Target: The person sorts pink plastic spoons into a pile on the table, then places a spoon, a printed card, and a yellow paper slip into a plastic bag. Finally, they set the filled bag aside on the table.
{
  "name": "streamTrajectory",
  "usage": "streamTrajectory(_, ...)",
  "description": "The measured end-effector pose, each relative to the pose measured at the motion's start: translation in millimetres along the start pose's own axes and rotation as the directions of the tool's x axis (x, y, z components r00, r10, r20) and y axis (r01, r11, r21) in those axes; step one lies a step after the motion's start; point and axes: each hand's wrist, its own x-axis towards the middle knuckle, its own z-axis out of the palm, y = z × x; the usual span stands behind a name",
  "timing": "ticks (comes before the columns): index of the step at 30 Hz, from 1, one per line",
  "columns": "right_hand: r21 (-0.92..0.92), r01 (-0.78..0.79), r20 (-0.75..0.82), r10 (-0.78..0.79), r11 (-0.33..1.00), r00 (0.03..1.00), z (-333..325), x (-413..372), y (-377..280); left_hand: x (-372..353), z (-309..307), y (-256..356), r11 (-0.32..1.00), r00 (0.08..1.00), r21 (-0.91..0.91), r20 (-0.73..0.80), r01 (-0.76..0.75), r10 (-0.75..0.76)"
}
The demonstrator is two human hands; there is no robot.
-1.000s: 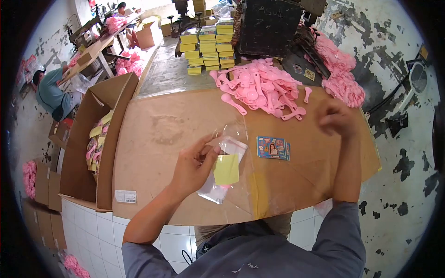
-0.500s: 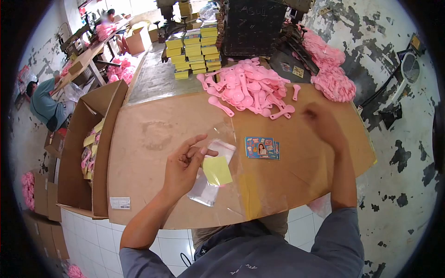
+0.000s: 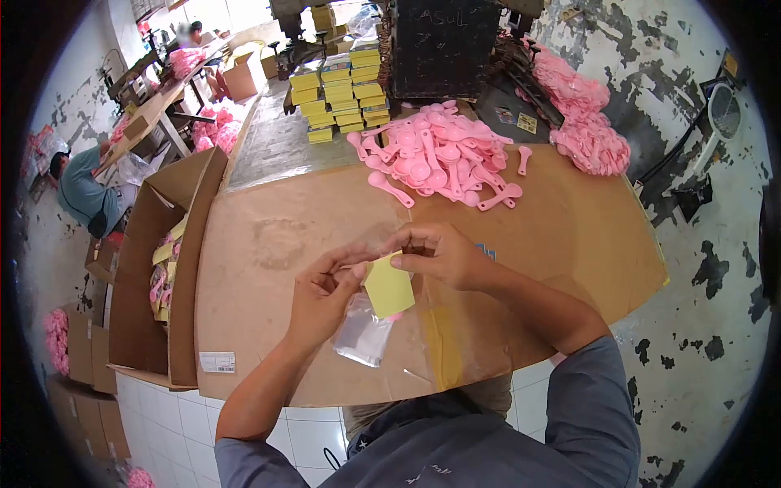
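The left hand [image 3: 322, 299] pinches the upper left edge of a square yellow paper card [image 3: 391, 289] and the right hand [image 3: 443, 257] its upper right corner, the card hanging between them above flat clear plastic bags [image 3: 361, 335] on the brown cardboard-covered bench [image 3: 264, 313].

Brightly lit, glare upper left, bowed edges (corners black)

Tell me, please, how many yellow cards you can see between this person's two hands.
1: the yellow card, between the left hand and the right hand. Others could be hidden behind it.
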Motion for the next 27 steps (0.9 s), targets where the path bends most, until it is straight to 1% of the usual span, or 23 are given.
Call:
streamTrajectory(3,-0.027,-0.004,-0.031,0.004,1.000,1.000,-3,-4,8,0,-3,-8,0.996,0.997,0.043,0.010,0.072,-0.072)
streamTrajectory(6,0.003,0.043,-0.045,-0.042,0.999,0.998,-5,-4,20,0,-3,-13,0.997,0.997,0.034,-0.043,0.072,-0.070)
streamTrajectory(9,0.072,0.021,-0.076,-0.016,0.997,0.997,-7,-4,23,0,-5,-17,0.992,0.996,0.106,-0.073,0.064,-0.056)
streamTrajectory(12,0.103,0.042,-0.043,-0.038,0.994,0.998,-10,-5,24,-1,-8,-16,0.979,0.999,0.200,-0.026,0.028,-0.023)
streamTrajectory(15,0.104,0.051,-0.036,-0.047,0.993,0.998,-15,-4,31,1,-14,-18,0.978,1.000,0.209,0.030,-0.014,0.008)
streamTrajectory(18,0.019,0.123,-0.030,-0.123,0.992,0.992,-20,-1,37,3,-17,-17,0.985,0.997,0.169,0.080,-0.012,-0.002)
streamTrajectory(21,0.090,-0.009,0.018,0.007,0.996,1.000,-29,-5,32,4,-21,-12,0.992,0.990,-0.023,0.060,0.126,-0.124)
streamTrajectory(24,0.039,0.016,0.010,-0.016,0.999,1.000,-25,-6,22,6,-21,-10,0.970,0.978,-0.137,0.084,0.201,-0.191)
streamTrajectory(27,0.043,-0.046,-0.022,0.047,0.998,0.999,-21,-9,22,8,-25,-23,0.981,0.979,0.045,0.071,0.188,-0.191)
